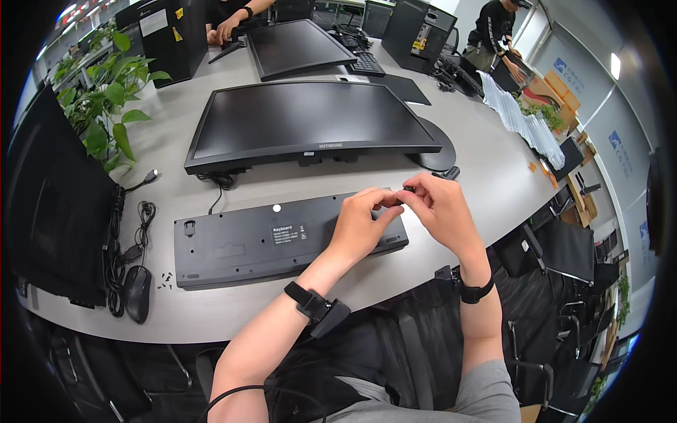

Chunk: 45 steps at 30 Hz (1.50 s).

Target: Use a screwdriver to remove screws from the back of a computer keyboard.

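Note:
A black keyboard (pixel 243 257) lies upside down on the table in front of me, with its label and a round white spot facing up. My left hand (pixel 360 222) is over its right part, thumb and fingertips brought together. Close beside it, my right hand (pixel 441 208) pinches a small dark piece (pixel 409 189) whose kind I cannot make out. Fingertips of both hands nearly meet there. Behind the right hand a dark, handle-like thing (pixel 451 173) shows in part. Several tiny black screws (pixel 165 280) are scattered left of the keyboard.
Beyond the keyboard a black monitor (pixel 303 120) lies tilted back, with its round base (pixel 441 144) behind. At left are a mouse (pixel 137 292), coiled cables (pixel 144 218), another monitor (pixel 60 211) and a plant (pixel 113 99). Co-workers' hands (pixel 229 27) show across the table.

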Tool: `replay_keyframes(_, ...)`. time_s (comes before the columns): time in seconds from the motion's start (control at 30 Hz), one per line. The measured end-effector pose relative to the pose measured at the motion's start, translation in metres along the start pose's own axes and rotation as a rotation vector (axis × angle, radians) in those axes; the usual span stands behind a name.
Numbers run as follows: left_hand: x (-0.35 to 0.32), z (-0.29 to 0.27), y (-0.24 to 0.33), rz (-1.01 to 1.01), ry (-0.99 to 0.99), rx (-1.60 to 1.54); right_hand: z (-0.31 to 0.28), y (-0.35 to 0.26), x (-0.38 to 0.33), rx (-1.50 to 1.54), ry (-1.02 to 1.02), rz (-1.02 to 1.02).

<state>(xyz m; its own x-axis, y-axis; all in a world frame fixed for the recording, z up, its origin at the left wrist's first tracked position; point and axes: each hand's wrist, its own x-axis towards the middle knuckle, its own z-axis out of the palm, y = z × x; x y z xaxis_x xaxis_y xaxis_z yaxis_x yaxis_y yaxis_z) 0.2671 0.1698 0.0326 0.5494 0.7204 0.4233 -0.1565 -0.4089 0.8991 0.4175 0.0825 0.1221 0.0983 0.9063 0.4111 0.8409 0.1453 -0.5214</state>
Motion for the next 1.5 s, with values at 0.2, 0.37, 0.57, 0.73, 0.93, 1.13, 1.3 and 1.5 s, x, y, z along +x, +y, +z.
replay_keyframes(0.2, -0.001, 0.000, 0.001, -0.070, -0.057, 0.015, 0.000, 0.004, -0.001, -0.109, 0.062, 0.011)
replay_keyframes(0.37, -0.001, 0.000, 0.000, -0.026, -0.061, 0.036, 0.007, 0.006, -0.002, -0.197, 0.133, 0.057)
replay_keyframes(0.57, -0.003, 0.001, 0.001, -0.020, -0.088, 0.057, 0.012, 0.005, -0.005, -0.247, 0.208, 0.031)
replay_keyframes(0.73, 0.001, -0.001, -0.001, -0.031, -0.096, 0.043, 0.008, 0.007, -0.002, -0.113, 0.164, -0.184)
replay_keyframes(0.93, -0.002, -0.002, -0.002, -0.035, -0.131, 0.050, -0.010, 0.007, -0.002, -0.084, -0.068, -0.113)
replay_keyframes(1.13, -0.001, -0.002, 0.002, -0.041, -0.106, 0.050, 0.001, 0.007, 0.006, -0.255, 0.071, -0.109)
replay_keyframes(1.3, -0.002, -0.003, 0.002, -0.049, -0.107, 0.060, 0.007, 0.009, 0.003, -0.346, 0.174, -0.108)
replay_keyframes(1.5, 0.000, -0.002, -0.001, -0.042, -0.101, 0.080, 0.006, 0.001, -0.001, -0.298, 0.135, -0.131)
